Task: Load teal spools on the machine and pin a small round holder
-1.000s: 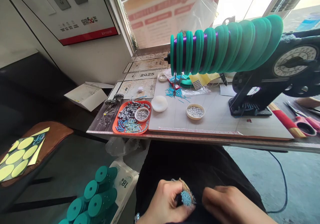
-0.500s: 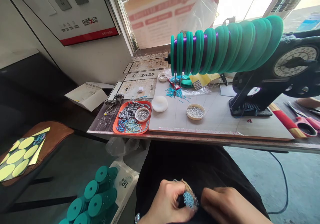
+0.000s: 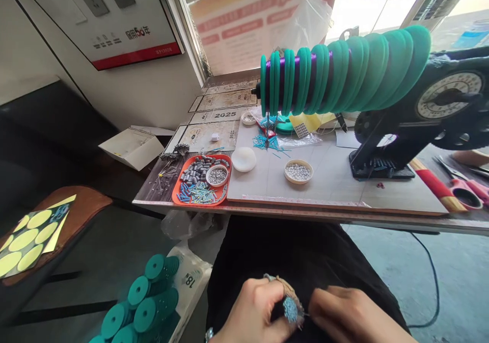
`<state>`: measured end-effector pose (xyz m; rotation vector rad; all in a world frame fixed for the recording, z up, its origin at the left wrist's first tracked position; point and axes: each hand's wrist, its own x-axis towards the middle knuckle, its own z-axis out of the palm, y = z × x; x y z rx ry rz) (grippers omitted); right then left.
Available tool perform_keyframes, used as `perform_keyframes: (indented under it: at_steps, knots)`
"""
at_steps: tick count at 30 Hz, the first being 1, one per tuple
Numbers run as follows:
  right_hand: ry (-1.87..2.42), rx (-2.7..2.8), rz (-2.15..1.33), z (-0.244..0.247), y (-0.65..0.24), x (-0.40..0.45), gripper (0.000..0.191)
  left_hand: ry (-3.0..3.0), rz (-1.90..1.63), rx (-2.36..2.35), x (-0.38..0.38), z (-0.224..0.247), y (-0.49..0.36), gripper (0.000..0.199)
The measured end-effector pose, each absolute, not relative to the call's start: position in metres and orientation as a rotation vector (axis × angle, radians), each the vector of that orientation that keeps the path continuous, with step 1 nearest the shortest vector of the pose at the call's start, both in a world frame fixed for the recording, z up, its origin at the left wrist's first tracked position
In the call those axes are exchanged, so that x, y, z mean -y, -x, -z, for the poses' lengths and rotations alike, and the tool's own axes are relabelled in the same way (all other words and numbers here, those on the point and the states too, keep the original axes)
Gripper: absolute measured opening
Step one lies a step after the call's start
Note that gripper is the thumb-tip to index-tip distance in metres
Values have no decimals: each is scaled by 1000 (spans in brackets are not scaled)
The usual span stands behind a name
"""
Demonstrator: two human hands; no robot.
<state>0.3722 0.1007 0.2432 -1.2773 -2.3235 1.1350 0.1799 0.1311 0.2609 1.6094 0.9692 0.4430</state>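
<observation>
The left hand (image 3: 255,310) has its thumb and fingers curled closed around a small bundle (image 3: 291,310), whose round, pale-blue, grainy end faces out, with a tan wrap along its upper edge. This bundle sits low over the dark-clothed lap (image 3: 267,251), in front of the tabletop (image 3: 153,191). The right hand (image 3: 346,310) hovers just beside it, fingers bent inward and blurred; a thin pale glint shows between bundle and fingertips, but whether they pinch anything I cannot tell.

Judging by the hands, work on the bundle is under way: it is gathered and gripped, yet not set down, and how much of it is finished is too small to read. Loose parts lie unused: grey cylinders (image 3: 196,170) and blue-green pieces (image 3: 202,194) in an orange tray (image 3: 174,190), pale beads (image 3: 298,171) in a round dish, and blue sticks (image 3: 265,142) scattered on the board (image 3: 263,185). Above, green foam discs (image 3: 323,78) sit in a row on a spindle, with purple thread visible between some; no hand touches them.
</observation>
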Motion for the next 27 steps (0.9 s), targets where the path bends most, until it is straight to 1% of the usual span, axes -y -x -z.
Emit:
perform_keyframes:
  at_steps: [2,4,12,14,16,18,22,25,27]
  knots:
    - [1288,2298,-1105,-241,-375,-98,54,-1617,-427,-985,-130,-262,-180,4]
    - [1307,2284,-1072,-239,-378,-97,55,-1625,-393,-1019,-129,-262,-179,4]
    - [1280,2339,-1004,-249,-388,-103,32,-1660,-379,-989,-132,-249,-181,3]
    - [1300,2313,-1018,-253,-388,-103,28,-1619,-396,-973,-135,-253,-183,7]
    - [1307,2296,-1044,-255,-388,-104,26,-1565,-405,-990,-136,-257,-185,15]
    - [1292,2293,-1071,-255,-388,-105,27,-1520,-423,-1008,-135,-260,-188,21]
    - [1250,2291,-1103,-255,-380,-108,39,-1549,-482,-961,-133,-260,-190,11]
    - [1232,2259,-1062,-257,-375,-108,49,-1632,-475,-955,-131,-257,-184,15]
    - [1252,2207,-1004,-260,-379,-105,50,-1695,-485,-1002,-130,-254,-177,17]
